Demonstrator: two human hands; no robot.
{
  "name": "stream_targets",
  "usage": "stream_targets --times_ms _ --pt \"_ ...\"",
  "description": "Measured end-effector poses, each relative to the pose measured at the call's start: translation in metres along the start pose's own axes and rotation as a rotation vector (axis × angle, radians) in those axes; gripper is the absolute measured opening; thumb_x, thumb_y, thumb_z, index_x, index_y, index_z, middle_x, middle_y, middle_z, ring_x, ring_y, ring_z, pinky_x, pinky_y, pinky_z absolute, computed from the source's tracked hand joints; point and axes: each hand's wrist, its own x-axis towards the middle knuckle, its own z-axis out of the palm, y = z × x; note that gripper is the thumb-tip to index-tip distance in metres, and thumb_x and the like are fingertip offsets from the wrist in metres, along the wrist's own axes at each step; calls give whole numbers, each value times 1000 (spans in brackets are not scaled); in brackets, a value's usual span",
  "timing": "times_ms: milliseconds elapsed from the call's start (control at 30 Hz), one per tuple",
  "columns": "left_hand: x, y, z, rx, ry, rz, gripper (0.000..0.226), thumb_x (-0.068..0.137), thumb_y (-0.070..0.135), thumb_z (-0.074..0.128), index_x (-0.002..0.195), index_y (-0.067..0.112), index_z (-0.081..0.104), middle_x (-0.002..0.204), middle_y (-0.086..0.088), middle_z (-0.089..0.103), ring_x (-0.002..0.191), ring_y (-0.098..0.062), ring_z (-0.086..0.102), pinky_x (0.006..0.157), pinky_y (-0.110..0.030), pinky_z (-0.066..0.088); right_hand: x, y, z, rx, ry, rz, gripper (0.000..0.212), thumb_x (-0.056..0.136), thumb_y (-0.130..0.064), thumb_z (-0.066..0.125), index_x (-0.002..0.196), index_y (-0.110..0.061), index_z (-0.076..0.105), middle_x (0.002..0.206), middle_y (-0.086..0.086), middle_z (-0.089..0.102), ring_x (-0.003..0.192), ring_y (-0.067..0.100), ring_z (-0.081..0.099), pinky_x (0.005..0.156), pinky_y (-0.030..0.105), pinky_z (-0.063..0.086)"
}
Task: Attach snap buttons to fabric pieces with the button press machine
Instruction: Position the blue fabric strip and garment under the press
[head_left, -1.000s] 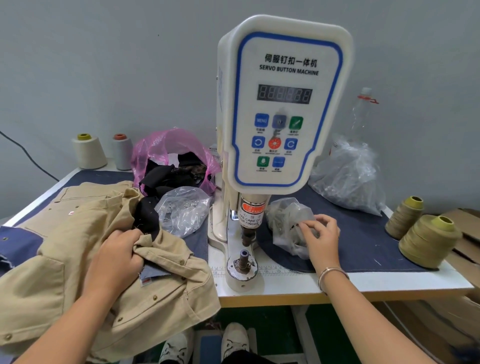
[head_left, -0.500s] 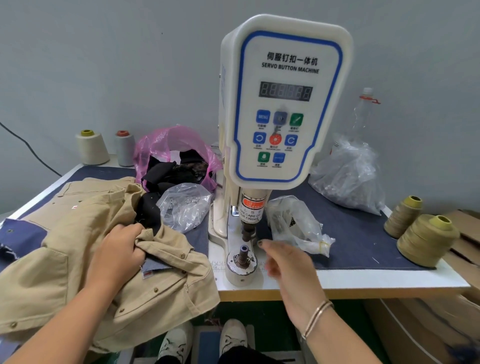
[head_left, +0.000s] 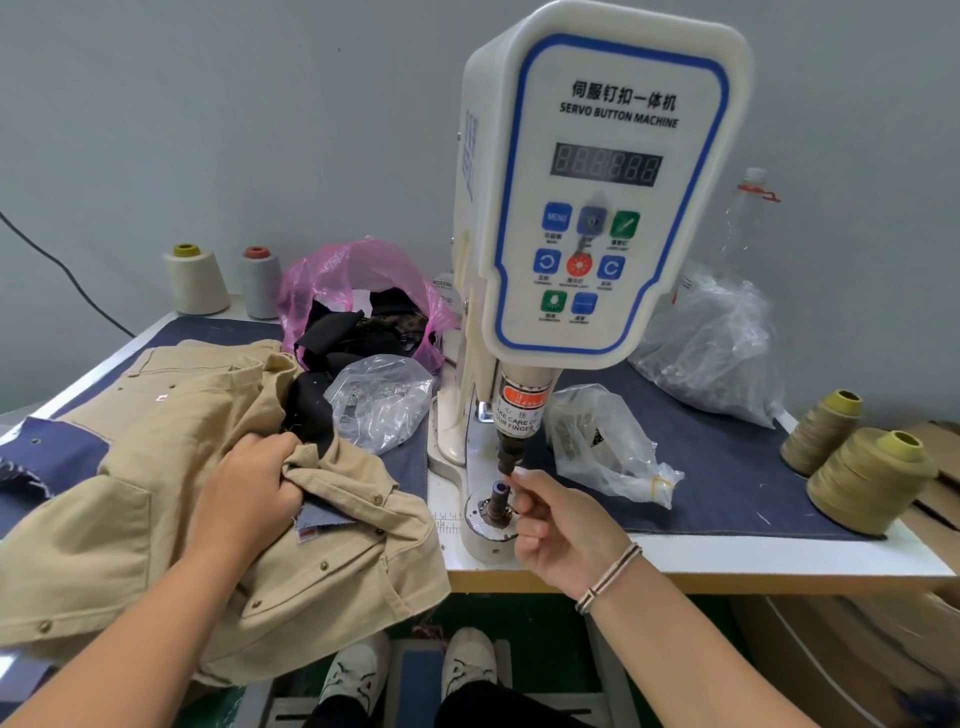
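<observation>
— Hands first: where are mine?

— Your left hand (head_left: 249, 499) lies on the heap of tan garment (head_left: 156, 519) at the left of the table (head_left: 727, 558), fingers curled into a bunched fold of the cloth near its top edge. Your right hand (head_left: 561, 525) is up at the servo button machine (head_left: 597, 208), fingers drawn together, with the fingertips (head_left: 514, 480) pinched right between the upper punch (head_left: 511, 457) and the lower die post (head_left: 498, 493). Whether a snap part sits in that pinch I cannot tell; it is too small to make out.

— And the fabric, is it under the press?

— No. The tan garment hangs over the front left edge of the table, well to the left of the die, with a row of small metal snaps showing along its lower placket. A denim-blue tab (head_left: 322, 519) peeks from beneath the fold just beside your left hand.

— What else is around you?

— A clear bag of small parts (head_left: 384, 400) lies left of the machine column, another clear bag (head_left: 608, 447) just right of the punch. A pink bag (head_left: 358, 280) holding dark cloth sits behind. Two tan thread cones (head_left: 852, 457) stand at the right edge of the table, two pale ones (head_left: 223, 280) at the back left.
</observation>
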Motion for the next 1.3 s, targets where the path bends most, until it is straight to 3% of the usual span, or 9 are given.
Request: stream_targets --times_ms 167,367,667,867,933,1000,1067,1167,1300 --pt "-1 -1 0 -18 5 31 8 63 20 41 67 16 47 71 -4 52 82 -29 49 64 -43 45 -1 -1 0 98 -38 79 13 87 -17 61 79 -7 61 49 0 51 29 7 37 31 15 33" --pt "-1 -2 1 -18 14 19 3 66 15 47 68 17 49 70 -2 50 83 -30 51 64 -43 46 -8 0 2 319 -126 168 13 71 -13 67 70 1 70 51 2 52 31 9 42 34 15 38" --pt "-1 2 -1 5 7 -10 5 65 14 48 69 16 51 72 -3 50 82 -30 50 64 -41 44 -17 3 15 444 -102 135 24 80 -12 57 62 2 64 50 1 46 29 9 40 35 13 34" --pt "0 2 -2 5 0 0 7 69 9 52 72 16 53 72 -1 50 83 -31 53 63 -40 43 -31 15 23 467 -62 55 20 88 -19 53 85 -2 64 59 3 52 33 8 37 35 14 33" --pt "-1 2 -2 2 -7 37 17 67 19 45 80 19 56 76 2 54 85 -27 53 65 -39 44 -40 33 30 336 -74 -24 21 79 -16 64 97 -6 66 68 5 58 38 9 38 37 17 35" --pt "0 1 -2 -17 -16 33 31 67 24 42 94 21 57 88 1 61 93 -27 54 72 -40 45 -46 53 42 -78 -142 -181 26 80 -14 68 105 -21 67 87 0 64 49 10 50 48 19 44" --pt "4 2 -3 -64 -42 -9 45 69 32 43 110 19 55 107 -3 62 103 -29 54 83 -43 44 -38 67 59 -727 -210 -503 32 83 -30 63 113 -39 59 109 -17 56 83 -1 58 75 16 47" --pt "10 4 -7 -317 -97 1 73 60 45 44 124 10 49 121 -7 55 114 -26 50 100 -44 39 -4 70 86 -1270 -214 -918 49 85 -32 57 132 -35 41 136 -17 36 127 3 33 106 25 30" --pt "6 -10 -24 -448 -197 155 82 58 42 52 136 24 34 136 -3 42 126 -11 38 108 -25 28 43 70 103 -1666 -26 -1009 59 88 -27 56 142 -29 31 137 0 45 122 22 43 100 38 34"
